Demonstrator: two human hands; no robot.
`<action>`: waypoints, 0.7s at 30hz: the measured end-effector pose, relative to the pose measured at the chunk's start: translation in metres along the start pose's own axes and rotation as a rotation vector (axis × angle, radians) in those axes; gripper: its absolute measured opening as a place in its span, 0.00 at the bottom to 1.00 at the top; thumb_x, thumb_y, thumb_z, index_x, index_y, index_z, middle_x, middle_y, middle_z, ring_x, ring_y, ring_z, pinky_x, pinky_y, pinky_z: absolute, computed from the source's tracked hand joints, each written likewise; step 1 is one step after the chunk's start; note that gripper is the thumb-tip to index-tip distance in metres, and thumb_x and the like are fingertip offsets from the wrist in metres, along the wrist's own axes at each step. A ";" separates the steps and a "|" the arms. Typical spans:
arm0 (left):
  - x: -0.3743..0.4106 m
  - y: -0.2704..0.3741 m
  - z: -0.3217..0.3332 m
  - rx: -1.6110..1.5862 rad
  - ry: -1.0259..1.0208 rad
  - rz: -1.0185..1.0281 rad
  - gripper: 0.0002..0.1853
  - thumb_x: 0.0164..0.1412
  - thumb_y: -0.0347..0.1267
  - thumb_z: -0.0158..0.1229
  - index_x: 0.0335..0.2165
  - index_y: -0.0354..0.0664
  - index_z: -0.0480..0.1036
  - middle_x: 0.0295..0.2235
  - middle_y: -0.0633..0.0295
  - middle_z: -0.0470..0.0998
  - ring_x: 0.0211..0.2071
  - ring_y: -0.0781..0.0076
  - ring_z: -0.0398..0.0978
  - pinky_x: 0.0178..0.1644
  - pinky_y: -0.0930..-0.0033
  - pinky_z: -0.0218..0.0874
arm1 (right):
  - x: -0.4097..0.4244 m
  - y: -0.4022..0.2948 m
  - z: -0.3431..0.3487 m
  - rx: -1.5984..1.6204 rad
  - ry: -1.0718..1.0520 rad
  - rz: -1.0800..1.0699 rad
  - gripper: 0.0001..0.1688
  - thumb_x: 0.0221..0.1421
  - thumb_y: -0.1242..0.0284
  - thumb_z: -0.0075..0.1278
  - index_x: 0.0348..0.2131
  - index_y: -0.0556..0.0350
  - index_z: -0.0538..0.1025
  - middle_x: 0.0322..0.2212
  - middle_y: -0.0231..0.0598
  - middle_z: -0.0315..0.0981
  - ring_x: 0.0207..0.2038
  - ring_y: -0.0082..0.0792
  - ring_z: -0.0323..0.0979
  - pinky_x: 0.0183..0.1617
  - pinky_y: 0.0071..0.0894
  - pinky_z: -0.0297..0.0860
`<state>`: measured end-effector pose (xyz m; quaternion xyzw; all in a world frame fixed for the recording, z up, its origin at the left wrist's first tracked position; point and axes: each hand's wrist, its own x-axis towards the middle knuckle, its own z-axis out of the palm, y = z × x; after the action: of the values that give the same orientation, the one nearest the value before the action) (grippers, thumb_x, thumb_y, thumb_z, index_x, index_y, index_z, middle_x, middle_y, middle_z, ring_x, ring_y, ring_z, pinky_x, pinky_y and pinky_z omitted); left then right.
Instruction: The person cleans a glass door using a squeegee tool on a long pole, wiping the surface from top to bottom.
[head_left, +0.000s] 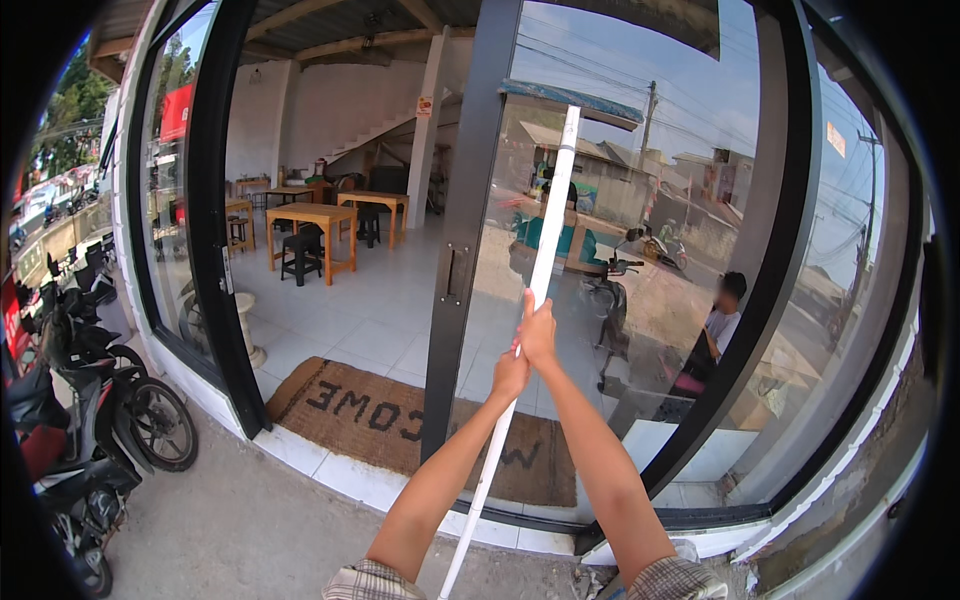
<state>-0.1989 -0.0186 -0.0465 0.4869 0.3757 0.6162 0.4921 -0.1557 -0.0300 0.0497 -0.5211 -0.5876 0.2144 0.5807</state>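
Both hands hold a long white pole (551, 225) that slants up from the bottom of the view. My left hand (511, 375) grips it lower down, and my right hand (538, 330) is closed around it just above, the two touching. At the pole's top, a wide blue flat head, seemingly a squeegee or mop head (574, 97), lies across the upper part of the sliding glass door panel (592, 315). The panel's dark metal frame, with a pull handle (452, 274), stands left of the pole. Reflections of the street cover the glass.
A brown doormat (352, 412) with lettering lies across the threshold. Inside are wooden tables (315, 214) and black stools (301, 255). A parked motorcycle (97, 435) stands at the left. A person (720, 322) shows in the glass at right; whether reflected or inside, I cannot tell.
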 end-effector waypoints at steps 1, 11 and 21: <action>-0.004 -0.007 -0.001 0.010 0.005 0.007 0.24 0.54 0.47 0.44 0.15 0.38 0.63 0.09 0.67 0.63 0.10 0.80 0.61 0.13 0.73 0.49 | 0.001 0.014 0.003 -0.017 0.022 -0.028 0.31 0.55 0.52 0.34 0.34 0.69 0.60 0.12 0.42 0.62 0.10 0.33 0.63 0.12 0.32 0.61; -0.063 -0.116 -0.033 0.124 0.066 -0.093 0.22 0.50 0.43 0.47 0.20 0.30 0.68 0.10 0.63 0.66 0.12 0.76 0.64 0.16 0.71 0.52 | -0.082 0.079 0.015 0.016 -0.088 0.153 0.29 0.57 0.55 0.33 0.36 0.71 0.59 0.10 0.45 0.63 0.10 0.37 0.65 0.13 0.34 0.62; -0.141 -0.249 -0.076 0.067 0.096 -0.222 0.24 0.49 0.40 0.49 0.38 0.26 0.68 0.12 0.64 0.67 0.13 0.80 0.64 0.16 0.73 0.52 | -0.174 0.194 0.038 0.060 -0.164 0.290 0.26 0.56 0.55 0.35 0.35 0.64 0.58 0.11 0.40 0.61 0.08 0.29 0.62 0.09 0.29 0.60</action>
<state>-0.2073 -0.0965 -0.3319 0.4286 0.4705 0.5677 0.5222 -0.1571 -0.0961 -0.2057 -0.5634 -0.5451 0.3553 0.5091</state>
